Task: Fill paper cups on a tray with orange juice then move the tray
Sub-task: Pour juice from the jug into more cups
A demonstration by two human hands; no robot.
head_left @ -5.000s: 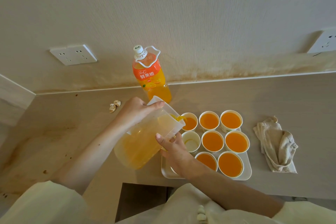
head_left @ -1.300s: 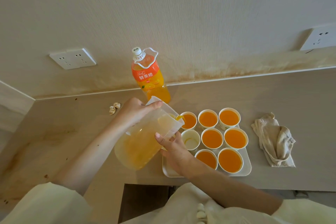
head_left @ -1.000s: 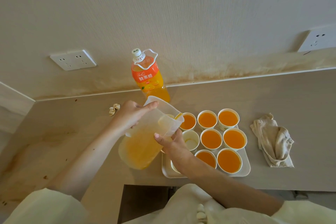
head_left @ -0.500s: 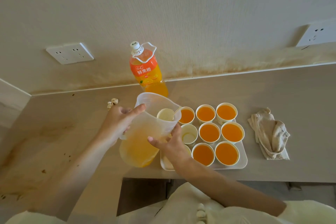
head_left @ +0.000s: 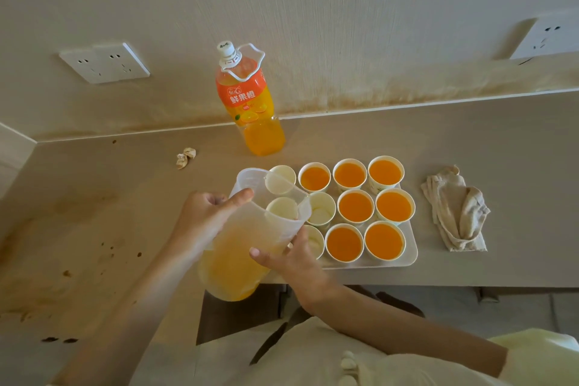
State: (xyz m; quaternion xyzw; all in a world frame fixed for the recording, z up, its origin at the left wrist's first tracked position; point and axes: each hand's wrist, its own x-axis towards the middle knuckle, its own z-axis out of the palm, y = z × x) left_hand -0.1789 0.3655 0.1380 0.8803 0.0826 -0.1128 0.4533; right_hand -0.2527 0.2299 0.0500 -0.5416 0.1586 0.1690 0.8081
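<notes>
A translucent pitcher (head_left: 232, 266), half full of orange juice, is held nearly upright over the left end of the white tray (head_left: 409, 258). My left hand (head_left: 203, 216) grips its handle side, thumb on the rim. My right hand (head_left: 291, 260) cups its lower front wall. Several paper cups on the tray hold juice, for example the middle one (head_left: 355, 207). The cups in the left columns look empty, like this one (head_left: 322, 210); two of them show through the pitcher's wall.
A large orange juice bottle (head_left: 250, 103) stands capped by the wall behind the tray. A crumpled cloth (head_left: 454, 213) lies right of the tray, a paper wad (head_left: 185, 157) at the back left. The tray sits close to the counter's front edge.
The pitcher has tipped back from pouring into the back-row cup to nearly upright, and the stream has stopped. Both hands still hold it.
</notes>
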